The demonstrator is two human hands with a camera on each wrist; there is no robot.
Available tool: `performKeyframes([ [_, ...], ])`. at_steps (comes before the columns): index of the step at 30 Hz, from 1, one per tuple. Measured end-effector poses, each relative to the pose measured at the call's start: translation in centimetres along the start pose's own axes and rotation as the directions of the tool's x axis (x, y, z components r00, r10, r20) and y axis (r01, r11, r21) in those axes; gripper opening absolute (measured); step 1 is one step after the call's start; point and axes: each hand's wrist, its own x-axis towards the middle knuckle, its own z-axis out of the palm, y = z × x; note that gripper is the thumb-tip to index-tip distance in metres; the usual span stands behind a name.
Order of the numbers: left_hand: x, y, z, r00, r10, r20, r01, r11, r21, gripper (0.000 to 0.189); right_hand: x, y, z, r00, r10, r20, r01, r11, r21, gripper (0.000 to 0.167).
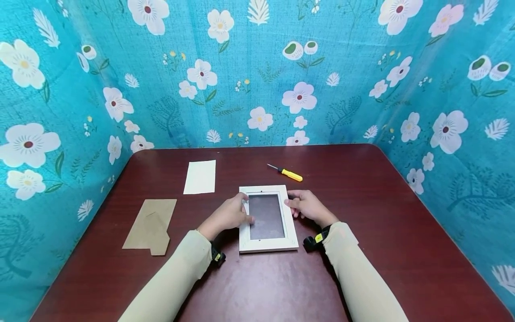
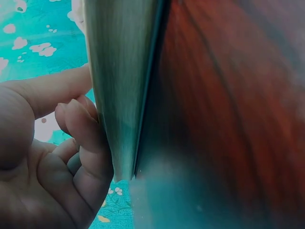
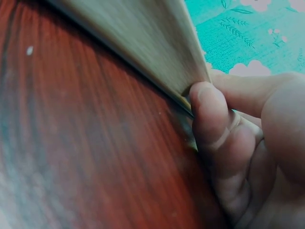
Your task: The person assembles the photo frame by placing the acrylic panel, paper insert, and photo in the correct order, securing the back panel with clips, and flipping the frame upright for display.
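Observation:
A white picture frame point(image 1: 267, 245) lies in the middle of the dark red table, its dark pane point(image 1: 265, 217) facing up. At its left bar, my left hand point(image 1: 229, 213) grips the edge, thumb over the top. The left wrist view shows that hand's fingers point(image 2: 85, 126) curled against the outer side of the frame point(image 2: 121, 71). On the opposite side my right hand point(image 1: 309, 205) pinches the right bar near its upper half. Seen from the right wrist, a fingertip point(image 3: 208, 102) presses the frame's side point(image 3: 152, 43) low down, close to the tabletop.
A brown backing board point(image 1: 137, 228) with a stand flap point(image 1: 160, 241) lies at the left. Behind it is a white card point(image 1: 200, 177). A yellow-handled screwdriver point(image 1: 291, 174) lies beyond the frame. Blue floral cloth point(image 1: 241, 89) surrounds the table point(image 1: 386, 250).

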Motion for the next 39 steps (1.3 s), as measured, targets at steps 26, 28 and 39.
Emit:
performKeyframes([
  [26, -0.6, -0.1, -2.0, 1.0, -0.012, -0.011, 0.013, 0.998, 0.064, 0.05, 0.1, 0.0, -0.1, 1.0, -0.016, -0.004, 0.016, 1.0, -0.01, 0.049],
  [28, -0.4, -0.6, -2.9, 0.999, -0.023, -0.042, 0.028, 0.995, 0.1, 0.048, 0.2, -0.1, -0.2, 1.0, -0.024, -0.015, 0.024, 1.0, -0.015, 0.048],
  [39, 0.3, -3.8, -8.7, 0.982, -0.139, -0.13, 0.15, 0.985, 0.081, 0.057, 0.4, 0.0, -0.1, 1.0, -0.006, 0.005, 0.006, 1.0, 0.0, 0.047],
])
